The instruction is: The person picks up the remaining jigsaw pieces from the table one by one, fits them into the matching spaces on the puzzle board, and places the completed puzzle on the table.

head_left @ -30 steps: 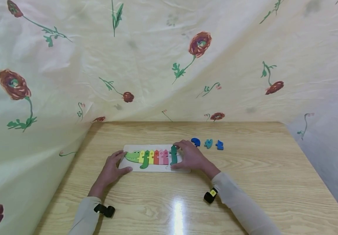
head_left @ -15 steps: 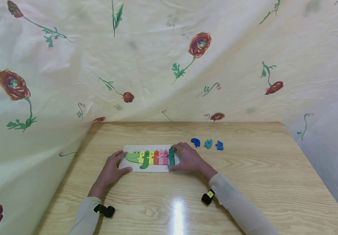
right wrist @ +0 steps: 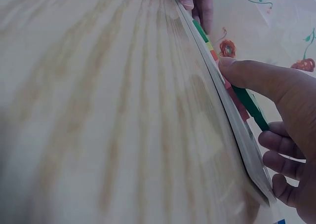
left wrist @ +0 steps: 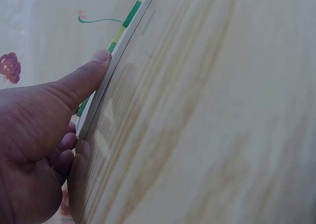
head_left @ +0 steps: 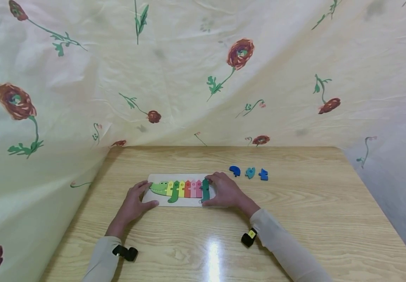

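Note:
A pale puzzle board (head_left: 188, 202) lies on the wooden table, holding a crocodile made of coloured pieces, with its light green head (head_left: 158, 189) at the left. Yellow, green, red and pink pieces follow the head in a row. My left hand (head_left: 132, 200) holds the board's left end, thumb (left wrist: 88, 75) on the near edge. Between thumb and fingertips, my right hand (head_left: 228, 192) pinches a dark green puzzle piece (head_left: 205, 188) right beside the last pink piece. The right wrist view shows this green piece (right wrist: 250, 107) tilted over the board.
Three loose blue puzzle pieces lie behind my right hand: a dark blue rounded one (head_left: 235, 170), a teal one (head_left: 250, 172) and a blue one (head_left: 264, 174). A flowered cloth (head_left: 188, 78) hangs behind and beside the table (head_left: 301, 203).
My right hand has moved slightly left with the dark green piece, bringing it up against the pink piece. The left hand has stayed on the board.

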